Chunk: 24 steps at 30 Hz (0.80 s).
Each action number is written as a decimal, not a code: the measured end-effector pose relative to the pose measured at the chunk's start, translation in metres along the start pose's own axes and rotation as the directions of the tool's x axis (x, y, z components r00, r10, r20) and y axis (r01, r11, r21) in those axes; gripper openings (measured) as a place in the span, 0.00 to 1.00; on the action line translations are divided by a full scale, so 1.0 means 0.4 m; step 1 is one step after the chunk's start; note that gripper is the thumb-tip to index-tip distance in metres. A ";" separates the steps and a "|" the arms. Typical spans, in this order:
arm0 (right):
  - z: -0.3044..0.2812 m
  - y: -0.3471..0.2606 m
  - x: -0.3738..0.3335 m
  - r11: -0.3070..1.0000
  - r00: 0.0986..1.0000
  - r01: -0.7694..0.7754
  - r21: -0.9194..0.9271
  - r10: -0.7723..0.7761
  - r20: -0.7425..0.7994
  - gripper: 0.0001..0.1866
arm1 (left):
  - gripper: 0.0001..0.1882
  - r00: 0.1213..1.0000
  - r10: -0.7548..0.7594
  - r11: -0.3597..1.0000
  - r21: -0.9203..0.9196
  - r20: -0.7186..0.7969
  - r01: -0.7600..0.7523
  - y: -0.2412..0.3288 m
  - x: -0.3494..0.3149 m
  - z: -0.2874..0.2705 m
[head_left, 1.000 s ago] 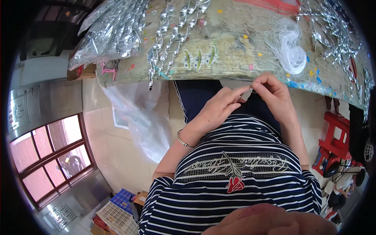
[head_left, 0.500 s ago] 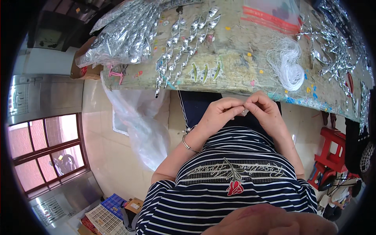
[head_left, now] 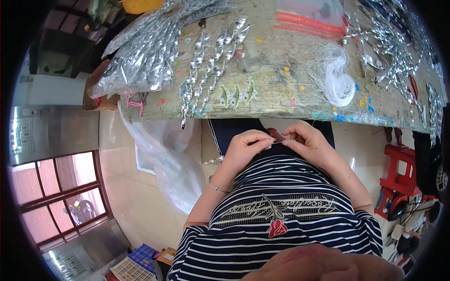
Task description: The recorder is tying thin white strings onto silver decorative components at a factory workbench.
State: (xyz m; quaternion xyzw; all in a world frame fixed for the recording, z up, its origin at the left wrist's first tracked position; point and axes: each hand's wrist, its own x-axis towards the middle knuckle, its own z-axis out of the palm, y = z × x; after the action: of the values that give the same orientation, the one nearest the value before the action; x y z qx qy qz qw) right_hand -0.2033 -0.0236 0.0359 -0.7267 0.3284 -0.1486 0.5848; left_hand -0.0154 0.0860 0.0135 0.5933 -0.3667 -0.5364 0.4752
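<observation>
So both hands meet just below the table [head_left: 281,100] edge, over the lap: the left hand [head_left: 247,146] and right hand [head_left: 309,143] have fingertips pressed together, pinching a tiny silvery piece [head_left: 276,139] between them. Up at 12 o'clock sit silver ornament strings [head_left: 211,56], with a white thread bundle [head_left: 333,77] at 1 o'clock.

Bright, even daylight, soft shadows, glints on the silver pieces [head_left: 206,61]; fisheye bending and dark corners.
</observation>
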 end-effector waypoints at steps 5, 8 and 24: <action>-0.057 0.074 -0.047 0.942 0.989 0.149 -0.301 -0.135 0.066 0.05 | 0.05 0.995 0.011 1.000 -0.023 -0.101 -0.014 -0.030 -0.015 -0.056; -0.083 0.085 -0.071 0.936 0.994 0.109 -0.335 -0.099 0.049 0.05 | 0.05 0.992 0.025 1.000 0.001 -0.122 -0.025 -0.042 -0.022 -0.067; -0.069 -0.052 0.007 0.977 0.964 0.160 -0.142 -0.185 -0.189 0.05 | 0.06 0.997 0.036 0.998 -0.056 0.067 -0.032 0.093 0.060 0.098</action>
State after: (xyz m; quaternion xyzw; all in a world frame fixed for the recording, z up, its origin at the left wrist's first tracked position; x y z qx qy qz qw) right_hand -0.2114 -0.0441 0.0627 -0.7691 0.3298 -0.2509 0.4866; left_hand -0.0475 0.0463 0.0433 0.5552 -0.3779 -0.5579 0.4875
